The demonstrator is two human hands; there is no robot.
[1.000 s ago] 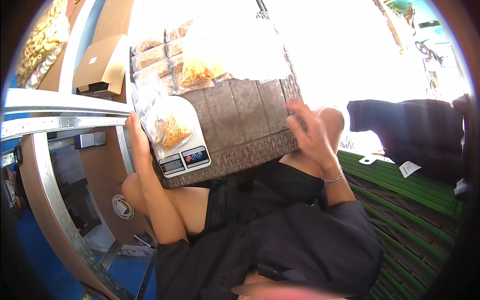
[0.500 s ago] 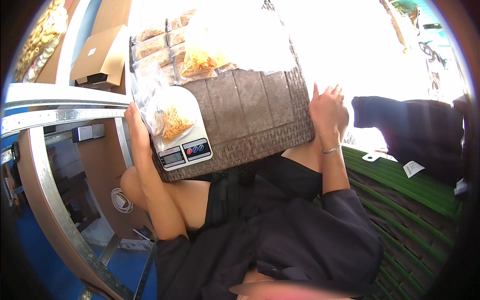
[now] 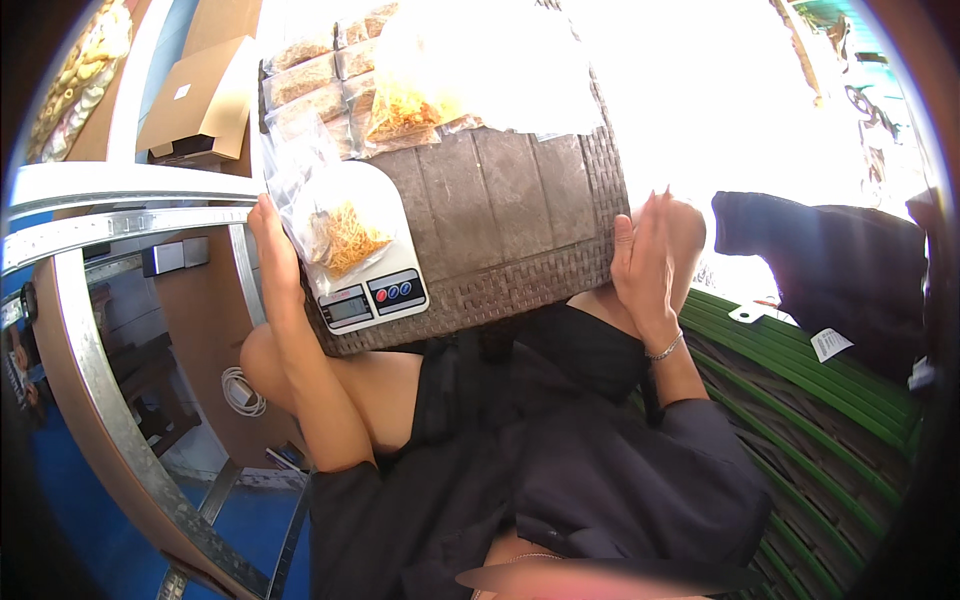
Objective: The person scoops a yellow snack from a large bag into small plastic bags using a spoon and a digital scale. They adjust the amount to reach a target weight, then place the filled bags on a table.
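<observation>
A woven brown table [image 3: 520,190] stands over my knees. My left hand [image 3: 274,255] lies along its left edge, fingers stretched forward, holding nothing. Flat against the right edge is my right hand [image 3: 645,262], palm turned inward and fingers straight, also with nothing in it. On the table's near left corner sits a white kitchen scale [image 3: 398,268] with a small screen and coloured buttons. A clear plastic bag of yellow-orange shredded snack [image 3: 352,238] rests on the scale, beside my left hand. Empty-looking clear bags [image 3: 292,165] lie just behind it.
Filled flat packets [image 3: 305,75] sit in rows at the far left of the table, next to a larger open bag of snack [image 3: 408,108]. Glare washes out the far side. A metal shelf frame [image 3: 130,220] stands left; a green slatted bench [image 3: 800,400] and dark cloth [image 3: 830,250] are right.
My right hand has turned from palm down with spread fingers to upright and flat along the table's right edge. My left hand stays at the left edge. The view has shifted slightly.
</observation>
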